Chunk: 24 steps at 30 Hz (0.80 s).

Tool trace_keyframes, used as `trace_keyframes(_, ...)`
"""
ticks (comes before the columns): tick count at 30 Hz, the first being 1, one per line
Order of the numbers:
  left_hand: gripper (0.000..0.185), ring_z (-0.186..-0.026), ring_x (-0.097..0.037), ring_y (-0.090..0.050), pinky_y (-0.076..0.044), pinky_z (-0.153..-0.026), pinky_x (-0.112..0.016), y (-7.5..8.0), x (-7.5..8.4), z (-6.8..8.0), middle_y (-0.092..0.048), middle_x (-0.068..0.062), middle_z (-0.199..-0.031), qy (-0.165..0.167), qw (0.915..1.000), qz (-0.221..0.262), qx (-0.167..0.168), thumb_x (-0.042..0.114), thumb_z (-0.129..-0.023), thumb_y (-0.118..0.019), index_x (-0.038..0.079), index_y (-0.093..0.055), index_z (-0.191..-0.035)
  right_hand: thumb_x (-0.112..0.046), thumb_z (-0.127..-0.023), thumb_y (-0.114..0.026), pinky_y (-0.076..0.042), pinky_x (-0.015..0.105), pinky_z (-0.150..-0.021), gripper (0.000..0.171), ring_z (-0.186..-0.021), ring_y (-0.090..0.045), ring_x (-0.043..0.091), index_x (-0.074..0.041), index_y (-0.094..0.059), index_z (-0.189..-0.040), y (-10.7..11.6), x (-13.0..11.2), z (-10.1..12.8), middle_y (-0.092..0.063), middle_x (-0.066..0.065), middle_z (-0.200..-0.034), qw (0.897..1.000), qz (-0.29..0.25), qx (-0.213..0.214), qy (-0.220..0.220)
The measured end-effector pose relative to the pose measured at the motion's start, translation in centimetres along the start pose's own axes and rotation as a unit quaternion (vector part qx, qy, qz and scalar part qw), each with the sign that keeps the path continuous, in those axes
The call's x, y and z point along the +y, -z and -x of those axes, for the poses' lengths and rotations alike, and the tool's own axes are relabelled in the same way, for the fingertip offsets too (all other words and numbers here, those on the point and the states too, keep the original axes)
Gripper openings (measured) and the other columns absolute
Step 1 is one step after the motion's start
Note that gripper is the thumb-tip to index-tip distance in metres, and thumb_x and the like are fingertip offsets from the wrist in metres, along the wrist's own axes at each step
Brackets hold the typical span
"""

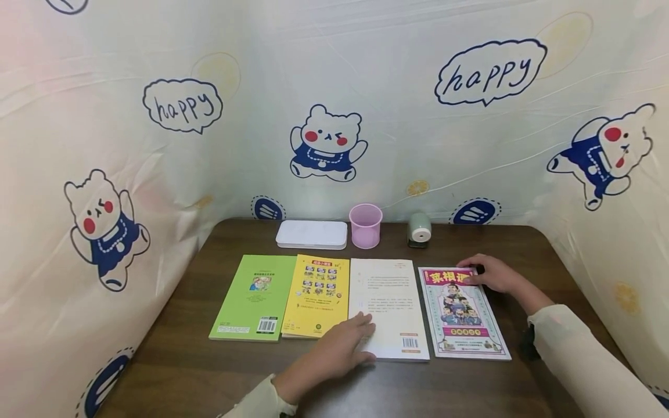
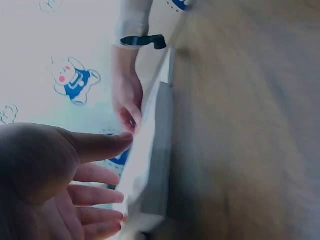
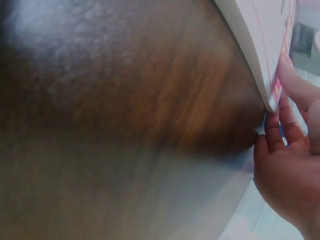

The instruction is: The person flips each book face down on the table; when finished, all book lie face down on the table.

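Four books would be a row here; the rightmost is a pale-blue book with a magenta title band (image 1: 460,331), lying on the table. My right hand (image 1: 493,276) pinches its upper right corner. In the right wrist view the thumb (image 3: 292,82) lies on the cover and the fingers reach round the corner of the book (image 3: 250,45). A white book (image 1: 389,307) with printed text and a barcode lies just left of it. Over its lower left edge my left hand (image 1: 340,348) rests with relaxed fingers. The left wrist view has that hand (image 2: 55,180) beside the white book's spine (image 2: 159,145).
A yellow book (image 1: 319,302) and a green book (image 1: 251,307) continue the row leftward on the dark wooden table (image 1: 172,371). Behind stand a white case (image 1: 311,234), a pink cup (image 1: 366,229) and a green pencil sharpener (image 1: 419,229). A printed curtain (image 1: 251,151) surrounds the table.
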<state>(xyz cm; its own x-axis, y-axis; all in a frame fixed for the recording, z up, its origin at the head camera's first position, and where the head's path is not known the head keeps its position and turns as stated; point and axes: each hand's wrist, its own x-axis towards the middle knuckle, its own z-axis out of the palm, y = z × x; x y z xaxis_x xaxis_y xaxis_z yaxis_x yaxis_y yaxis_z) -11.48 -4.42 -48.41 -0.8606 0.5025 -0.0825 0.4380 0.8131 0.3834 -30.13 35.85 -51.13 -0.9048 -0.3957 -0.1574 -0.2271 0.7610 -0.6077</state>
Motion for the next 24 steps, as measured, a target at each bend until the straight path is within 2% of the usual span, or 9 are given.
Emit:
trace_keyframes(5,0.067,-0.148,-0.026,-0.043,-0.040,-0.118,-0.043,0.6,1.4,-1.1,-0.053,-0.003,-0.155,-0.001,1.0000,0.002,0.007,0.043,-0.091,-0.077,0.012,-0.058,-0.147,-0.020,-0.095,-0.075,-0.043,0.069,-0.102,0.041,-0.117,-0.053,0.044,-0.006,-0.068,-0.133,-0.1,0.0,-0.1,-0.056,0.028,-0.135,1.000,-0.010,-0.002,-0.010)
trace_keyframes(8,0.070,-0.150,-0.026,-0.040,-0.038,-0.120,-0.042,0.4,2.6,-2.1,-0.051,-0.001,-0.157,-0.014,0.9999,0.004,-0.005,0.046,-0.092,-0.076,0.014,-0.055,-0.150,-0.020,-0.095,-0.075,-0.041,0.070,-0.103,0.041,-0.119,-0.052,0.046,-0.007,-0.067,-0.133,-0.1,0.0,-0.1,-0.055,0.029,-0.138,1.000,-0.015,-0.001,-0.015)
trace_keyframes(11,0.075,-0.151,-0.028,-0.037,-0.035,-0.121,-0.040,-0.3,3.9,-3.2,-0.048,0.000,-0.159,-0.037,0.9992,-0.005,-0.014,0.050,-0.091,-0.075,0.013,-0.052,-0.153,-0.020,-0.095,-0.074,-0.041,0.071,-0.104,0.041,-0.120,-0.051,0.045,-0.007,-0.067,-0.134,-0.2,0.0,-0.1,-0.055,0.029,-0.138,1.000,-0.018,-0.001,-0.019)
trace_keyframes(16,0.084,-0.152,-0.032,-0.035,-0.033,-0.122,-0.038,-1.8,5.7,-5.0,-0.044,-0.003,-0.161,-0.076,0.9960,-0.047,-0.010,0.059,-0.092,-0.069,0.012,-0.046,-0.156,-0.021,-0.095,-0.075,-0.040,0.071,-0.104,0.042,-0.119,-0.051,0.045,-0.007,-0.067,-0.134,-0.1,0.1,0.0,-0.055,0.029,-0.138,0.999,-0.023,-0.003,-0.024)
trace_keyframes(19,0.087,-0.154,-0.033,-0.031,-0.032,-0.123,-0.038,-2.8,6.6,-6.2,-0.042,-0.004,-0.163,-0.083,0.9932,-0.081,-0.010,0.065,-0.092,-0.064,0.013,-0.043,-0.158,-0.021,-0.094,-0.076,-0.040,0.072,-0.104,0.043,-0.119,-0.051,0.046,-0.007,-0.067,-0.134,0.0,0.1,0.1,-0.055,0.029,-0.139,0.999,-0.026,-0.002,-0.024)
trace_keyframes(24,0.089,-0.156,-0.033,-0.025,-0.029,-0.124,-0.040,-4.3,7.6,-8.0,-0.040,-0.005,-0.164,-0.073,0.9882,-0.134,-0.014,0.071,-0.090,-0.062,0.015,-0.043,-0.158,-0.019,-0.095,-0.075,-0.039,0.072,-0.104,0.041,-0.118,-0.052,0.045,-0.006,-0.067,-0.133,0.0,0.2,0.1,-0.057,0.028,-0.137,0.999,-0.030,0.001,-0.014)
